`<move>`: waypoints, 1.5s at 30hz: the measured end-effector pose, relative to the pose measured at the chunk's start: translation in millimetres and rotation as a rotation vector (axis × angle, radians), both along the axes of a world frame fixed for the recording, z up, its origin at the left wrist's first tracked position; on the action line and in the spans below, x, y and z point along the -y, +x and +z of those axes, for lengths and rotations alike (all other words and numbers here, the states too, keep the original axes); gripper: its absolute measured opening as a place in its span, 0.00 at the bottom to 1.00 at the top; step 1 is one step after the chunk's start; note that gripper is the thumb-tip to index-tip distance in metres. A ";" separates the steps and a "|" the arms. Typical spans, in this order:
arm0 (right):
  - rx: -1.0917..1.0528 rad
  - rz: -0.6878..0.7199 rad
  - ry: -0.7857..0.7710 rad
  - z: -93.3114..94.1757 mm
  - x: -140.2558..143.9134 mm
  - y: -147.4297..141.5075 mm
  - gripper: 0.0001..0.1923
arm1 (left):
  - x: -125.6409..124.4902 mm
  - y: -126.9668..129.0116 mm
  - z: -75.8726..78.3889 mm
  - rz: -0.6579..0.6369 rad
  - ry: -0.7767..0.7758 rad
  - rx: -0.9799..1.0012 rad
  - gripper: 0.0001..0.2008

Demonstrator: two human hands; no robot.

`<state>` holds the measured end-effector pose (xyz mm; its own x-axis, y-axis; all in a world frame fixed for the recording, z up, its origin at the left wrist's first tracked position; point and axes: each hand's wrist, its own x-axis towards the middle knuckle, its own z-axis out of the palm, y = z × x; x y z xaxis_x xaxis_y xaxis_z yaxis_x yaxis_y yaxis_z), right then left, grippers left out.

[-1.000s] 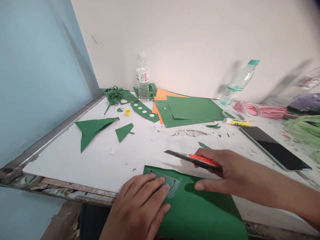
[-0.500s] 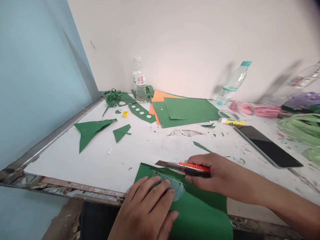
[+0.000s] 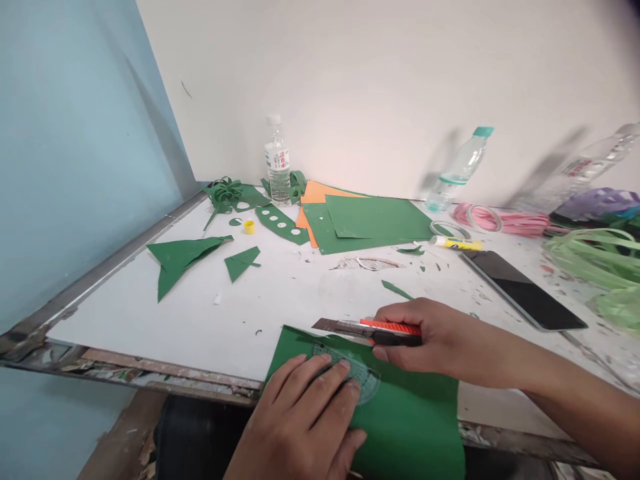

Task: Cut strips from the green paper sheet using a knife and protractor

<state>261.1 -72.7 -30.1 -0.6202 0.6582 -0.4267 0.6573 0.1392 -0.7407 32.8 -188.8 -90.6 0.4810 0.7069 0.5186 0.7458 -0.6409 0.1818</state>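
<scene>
A sheet of green paper lies at the table's front edge and hangs over it. On the sheet rests a clear protractor, partly covered by the fingers of my left hand. That hand lies flat with its fingers stretched out, pressing on protractor and paper. My right hand is closed around a red and black utility knife. The knife's blade is out and points left, just above the sheet's far edge; whether it touches the paper I cannot tell.
Green cut pieces lie at the left, near a yellow cap. Behind are a water bottle and stacked green and orange sheets. At the right are a phone, a glue stick, tape rolls and ribbon bundles.
My left hand and the protractor have shifted slightly right over the green sheet. The knife stays in my right hand, almost at the same spot. The view has turned a little.
</scene>
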 end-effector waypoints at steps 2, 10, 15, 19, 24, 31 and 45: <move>0.008 0.011 0.014 -1.4 -0.6 0.6 0.15 | 0.7 1.4 0.2 0.000 -0.004 -0.007 0.13; 0.050 -0.009 0.158 -14.2 -3.9 6.2 0.14 | -3.4 9.4 -4.0 0.014 -0.024 -0.044 0.15; 0.047 -0.036 0.167 -15.1 -7.2 8.5 0.16 | -6.3 9.2 -5.5 0.012 -0.031 -0.051 0.15; 0.034 -0.017 0.099 -15.4 -8.1 10.7 0.13 | -9.4 9.2 -6.0 0.003 0.005 -0.109 0.18; 0.030 -0.011 0.095 -18.2 -9.8 12.0 0.13 | -12.7 9.6 -6.4 -0.003 0.067 -0.184 0.23; 0.009 -0.019 0.094 -18.5 -11.4 14.5 0.15 | -12.9 6.2 -9.6 -0.016 0.067 -0.201 0.23; -0.092 -0.121 0.234 2.3 -2.8 11.1 0.17 | -12.6 7.9 -12.6 0.008 0.099 -0.203 0.20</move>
<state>272.3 -69.9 -27.9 -0.5605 0.8037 -0.2000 0.6109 0.2382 -0.7550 40.7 -176.2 -103.2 0.5776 0.6612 0.4788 0.7655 -0.6425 -0.0363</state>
